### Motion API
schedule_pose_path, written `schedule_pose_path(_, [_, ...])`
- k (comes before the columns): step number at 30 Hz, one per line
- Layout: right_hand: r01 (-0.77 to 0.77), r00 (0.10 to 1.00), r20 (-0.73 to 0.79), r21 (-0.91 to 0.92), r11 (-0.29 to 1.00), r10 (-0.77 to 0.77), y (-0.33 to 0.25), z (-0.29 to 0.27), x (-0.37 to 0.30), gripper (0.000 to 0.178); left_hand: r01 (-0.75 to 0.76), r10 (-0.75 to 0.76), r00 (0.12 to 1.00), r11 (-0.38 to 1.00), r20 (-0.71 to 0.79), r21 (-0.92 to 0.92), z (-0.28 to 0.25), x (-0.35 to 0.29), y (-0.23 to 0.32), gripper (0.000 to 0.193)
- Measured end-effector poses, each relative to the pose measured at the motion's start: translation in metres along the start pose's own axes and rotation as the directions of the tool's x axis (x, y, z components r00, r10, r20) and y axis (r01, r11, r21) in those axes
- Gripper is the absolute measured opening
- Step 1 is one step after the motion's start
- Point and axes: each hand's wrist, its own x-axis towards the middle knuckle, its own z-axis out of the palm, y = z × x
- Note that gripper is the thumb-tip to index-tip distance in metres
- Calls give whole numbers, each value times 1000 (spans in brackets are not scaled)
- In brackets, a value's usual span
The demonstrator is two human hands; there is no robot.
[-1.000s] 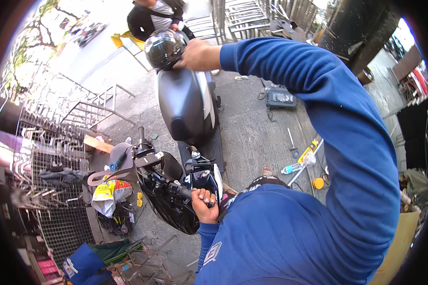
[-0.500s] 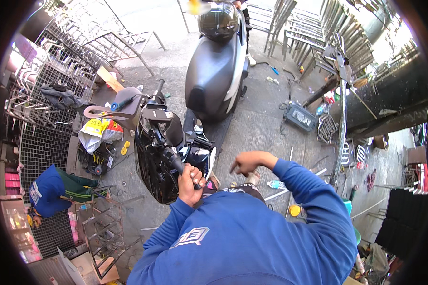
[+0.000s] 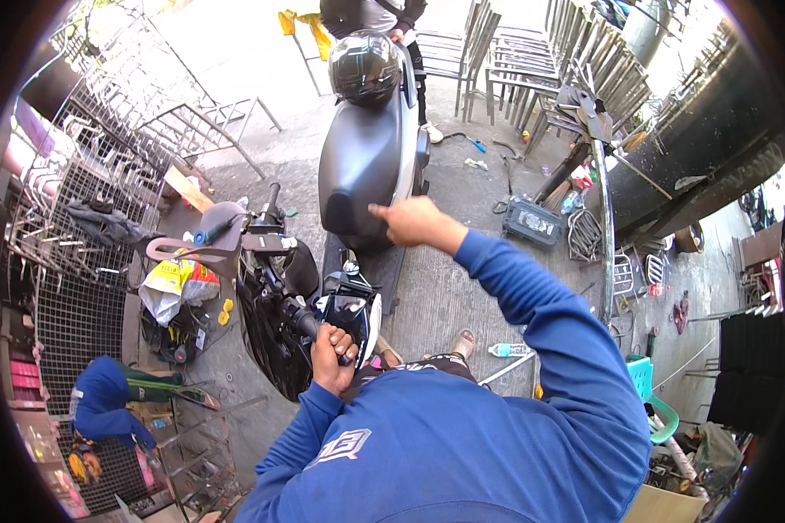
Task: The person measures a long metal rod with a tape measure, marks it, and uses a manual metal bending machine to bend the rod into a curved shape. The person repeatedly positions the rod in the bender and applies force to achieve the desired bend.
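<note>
My left hand [image 3: 332, 356] is wrapped round the near rubber grip of a scooter's handlebar. The scooter's glossy black front [image 3: 266, 336] stands just left of that hand. Farther off is its dark seat [image 3: 358, 166]. My right hand [image 3: 419, 224] is reached out beside the near end of the seat, index finger stretched toward it and the other fingers partly curled. That hand holds nothing; whether the fingertip touches the seat I cannot tell. A dark, shiny helmet [image 3: 366, 70] rests on the far end of the scooter, close to another person's hand [image 3: 397, 36].
Beyond the scooter stands a person in dark clothes. Another person in blue [image 3: 105, 401] bends down at the left, near a metal frame. Stacked metal chair frames [image 3: 532, 65] fill the far right. A grey case [image 3: 534, 221] and a water bottle [image 3: 509, 350] lie on the floor.
My right hand has moved up and forward from near my body to the seat. The left hand keeps its hold. The view has shifted, showing more of the person beyond the helmet.
</note>
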Motion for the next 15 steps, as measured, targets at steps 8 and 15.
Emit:
schedule_pose_path(8, [-62, 994, -100, -265, 962, 36, 60, -106, 32, 58, -21, 21, 999, 1000, 50, -16, -1, 3, 2, 28])
schedule_pose_path(15, [201, 815, 516, -680, 705, 265, 140, -72, -18, 20, -48, 59, 981, 997, 185, -66, -4, -4, -3, 33])
